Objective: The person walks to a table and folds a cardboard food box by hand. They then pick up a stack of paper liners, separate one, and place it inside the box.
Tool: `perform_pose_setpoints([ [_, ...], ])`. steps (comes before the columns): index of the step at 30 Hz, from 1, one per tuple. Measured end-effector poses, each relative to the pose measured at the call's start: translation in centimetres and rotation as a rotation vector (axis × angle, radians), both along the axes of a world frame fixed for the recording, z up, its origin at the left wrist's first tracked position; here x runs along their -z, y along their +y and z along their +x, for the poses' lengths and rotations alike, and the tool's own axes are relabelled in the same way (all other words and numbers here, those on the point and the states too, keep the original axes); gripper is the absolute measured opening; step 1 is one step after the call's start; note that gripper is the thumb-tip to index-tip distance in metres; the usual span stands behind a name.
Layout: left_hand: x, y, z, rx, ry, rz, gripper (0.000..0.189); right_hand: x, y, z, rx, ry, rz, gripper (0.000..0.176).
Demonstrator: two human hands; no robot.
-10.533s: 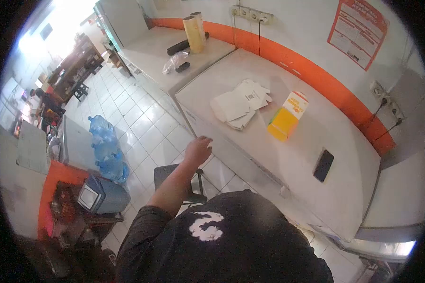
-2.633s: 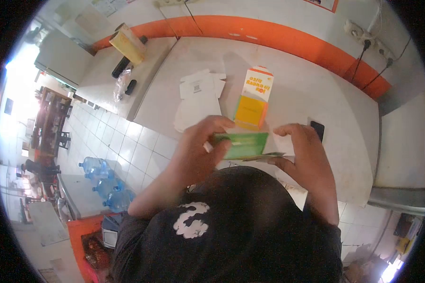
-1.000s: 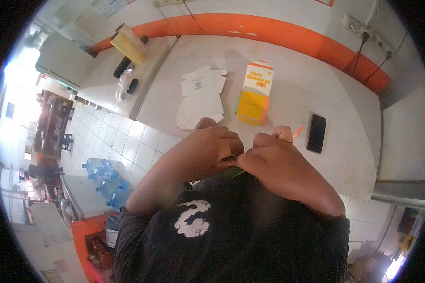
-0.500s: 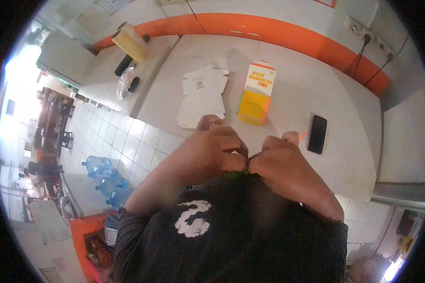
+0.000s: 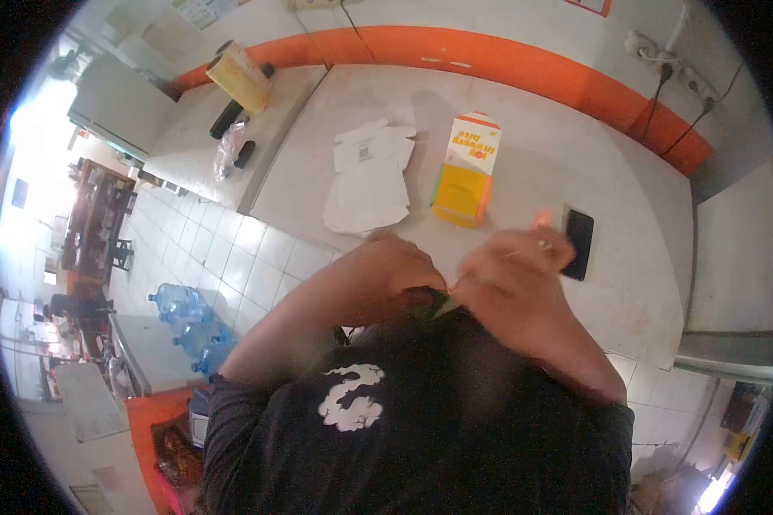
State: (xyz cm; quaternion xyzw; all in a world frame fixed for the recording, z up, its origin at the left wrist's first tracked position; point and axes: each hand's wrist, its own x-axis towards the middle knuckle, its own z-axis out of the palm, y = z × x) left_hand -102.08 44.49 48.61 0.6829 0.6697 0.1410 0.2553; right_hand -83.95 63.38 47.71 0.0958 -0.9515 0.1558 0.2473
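My left hand (image 5: 404,270) is closed with its fingers curled, close to my chest. Between the two hands shows a small green, leaf-like piece (image 5: 441,306), mostly hidden by the fingers. My right hand (image 5: 517,270) is blurred by motion and bent closed, its fingertips meeting the left hand at that piece. An orange-red thing (image 5: 542,218) sticks out above my right hand, too smeared to name. Ahead on the table lie flat white cardboard box blanks (image 5: 368,184) and a yellow and white printed box (image 5: 464,176). A black phone (image 5: 580,245) lies right beside my right hand.
The white table (image 5: 636,257) meets an orange-banded wall with sockets and plugs (image 5: 666,69). On the side table at left are yellowish rolls (image 5: 239,79) and a plastic bag (image 5: 228,150). Several blue water bottles (image 5: 199,330) stand at lower left.
My right hand has risen and turned, carrying the orange-red thing up toward the phone. My left hand has rolled slightly inward. More of the green piece shows between them.
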Motion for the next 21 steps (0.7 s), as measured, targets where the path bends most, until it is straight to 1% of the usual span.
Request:
perform_pose_setpoints([
  [2,-0.2,-1.3,-0.5,-0.218,-0.181,0.188,0.021,1.1,0.7,-0.4,0.216,0.261,-0.127,0.052],
  [3,-0.3,-2.2,-0.5,-0.324,-0.272,0.283,0.025,1.5,1.4,-1.0,0.288,0.415,-0.292,0.063],
  [4,1.2,-3.7,-0.3,-0.595,-0.79,0.196,0.031,2.1,2.0,-1.4,0.354,0.568,-0.458,0.075],
  [5,2.5,-4.0,0.3,-0.633,-1.027,0.355,0.032,3.2,3.1,-0.1,0.319,0.306,-0.555,0.103],
  [6,3.5,-3.8,0.7,-0.661,-1.263,0.519,0.033,4.6,2.5,-0.2,0.172,0.224,-0.793,0.097],
  [7,4.3,-3.4,1.3,-0.667,-1.274,0.551,0.033,6.0,1.6,-0.6,0.02,0.136,-1.027,0.091],
  [8,5.0,-2.8,2.0,-0.675,-1.287,0.581,0.034,6.4,1.3,-0.7,-0.081,0.051,-1.176,0.085],
  [9,5.0,-2.7,2.1,-0.71,-1.062,0.535,0.035,6.8,1.0,-0.8,-0.165,-0.037,-1.326,0.079],
  [10,5.0,-2.5,2.2,-0.74,-0.837,0.484,0.035,6.8,1.0,-0.8,-0.192,-0.115,-1.396,0.075],
  [12,3.9,-2.2,1.4,-0.766,0.089,0.216,0.039,6.5,1.5,-1.1,-0.205,-0.183,-1.4,0.064],
  [13,4.3,-1.7,1.2,-0.917,-0.281,0.325,0.046,6.3,2.0,-1.4,-0.19,-0.174,-1.338,0.058],
  [14,4.7,-1.2,1.0,-1.052,-0.648,0.489,0.057,5.9,2.3,-1.6,-0.174,-0.166,-1.279,0.052],
  [16,5.5,-1.8,0.8,-0.911,-0.261,0.728,0.072,4.1,2.5,-1.3,-0.192,-0.309,-1.13,0.046],
  [18,3.1,-0.8,1.5,-0.757,0.094,0.934,0.079,1.8,2.6,-1.3,-0.177,-0.422,-0.952,0.043],
  [20,0.4,-0.6,2.1,-0.637,0.292,0.939,0.08,0.1,2.3,-1.8,-0.132,-0.507,-0.748,0.042],
  [21,-0.6,-0.8,2.3,-0.601,0.313,0.853,0.076,0.2,2.1,-1.9,-0.121,-0.462,-0.725,0.041],
])
